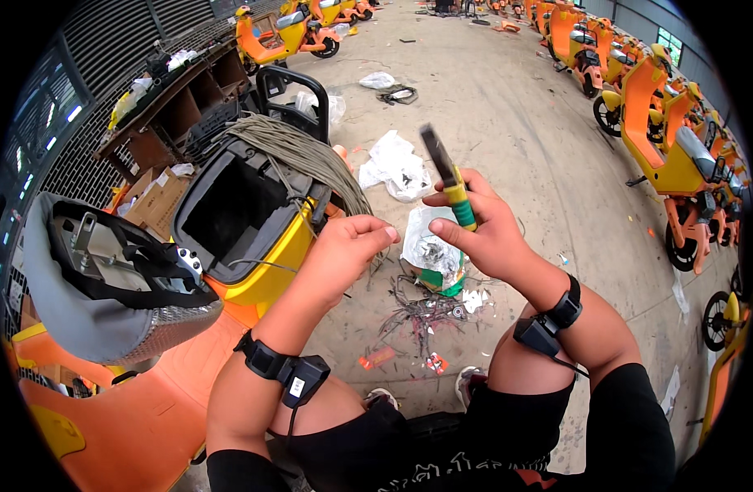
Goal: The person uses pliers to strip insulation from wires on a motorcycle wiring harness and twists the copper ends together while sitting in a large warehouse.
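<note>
My left hand [344,252] is raised beside the open scooter body, thumb and forefinger pinched together. Whatever may lie between those fingertips is too small to make out. In my right hand [493,231] is a pair of pliers [456,195] with yellow-and-green handles, its dark head pointing up and away. The two hands are apart. Left of my left hand, the yellow scooter body [280,256] has an open dark compartment [233,205]. A thick bundle of grey-green cable [307,152] drapes over its far edge. A thin wire [266,264] runs along the compartment's near side.
A grey scooter seat [73,303] is tipped up at left. Below my hands stands a white-and-green bag [434,277] of scraps, with wire offcuts [417,316] around it. Another white plastic bag [394,168] lies beyond. Scooters [659,135] line the right side.
</note>
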{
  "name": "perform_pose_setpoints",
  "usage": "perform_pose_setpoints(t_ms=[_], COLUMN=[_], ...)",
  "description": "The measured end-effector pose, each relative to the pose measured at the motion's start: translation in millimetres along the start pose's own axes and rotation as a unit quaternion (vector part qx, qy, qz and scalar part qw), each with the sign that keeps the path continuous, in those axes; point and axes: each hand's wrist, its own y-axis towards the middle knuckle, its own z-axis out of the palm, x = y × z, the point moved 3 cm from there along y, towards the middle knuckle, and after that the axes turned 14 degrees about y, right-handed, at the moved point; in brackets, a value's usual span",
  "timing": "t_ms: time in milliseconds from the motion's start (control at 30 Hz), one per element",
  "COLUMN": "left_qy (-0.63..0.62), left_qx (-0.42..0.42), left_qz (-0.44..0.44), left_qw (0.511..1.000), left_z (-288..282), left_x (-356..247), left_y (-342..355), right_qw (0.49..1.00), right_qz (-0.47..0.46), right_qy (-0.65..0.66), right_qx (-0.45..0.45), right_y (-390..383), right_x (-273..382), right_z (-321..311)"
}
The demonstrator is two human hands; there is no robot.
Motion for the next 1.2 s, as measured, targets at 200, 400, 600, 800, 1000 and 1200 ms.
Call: perform_pose_setpoints(t_ms=[200, 400, 600, 800, 1000, 1200], left_qy=[-0.194, -0.187, -0.041, 0.413, 0.531, 0.176], left_qx=[0.087, 0.14, 0.069, -0.196, -0.241, -0.141], left_qz=[-0.028, -0.018, 0.031, 0.373, 0.442, 0.12], left_qw=[0.977, 0.972, 0.996, 0.807, 0.681, 0.967], left_z=[5.3, 11.4, 14.0, 17.6, 8.3, -5.6], left_x=[3.9, -3.8, -11.4, -30.6, -34.0, -7.9], left_y=[-2.5, -13.7, -14.3, -27.9, -25.7, -4.9], right_qw=[0.936, 0.913, 0.954, 0.936, 0.819, 0.987], right_qz=[-0.273, -0.323, -0.236, 0.286, 0.454, 0.132], right_qy=[-0.191, -0.226, -0.166, 0.205, 0.349, 0.079], right_qx=[0.112, 0.108, 0.078, -0.004, -0.033, -0.041], right_y=[1.8, -3.1, -3.8, -9.8, -16.3, -4.5], right_x=[16.9, 21.0, 16.4, -6.1, -28.0, -13.5], right_z=[-1.7, 2.4, 3.4, 10.6, 6.8, -2.4])
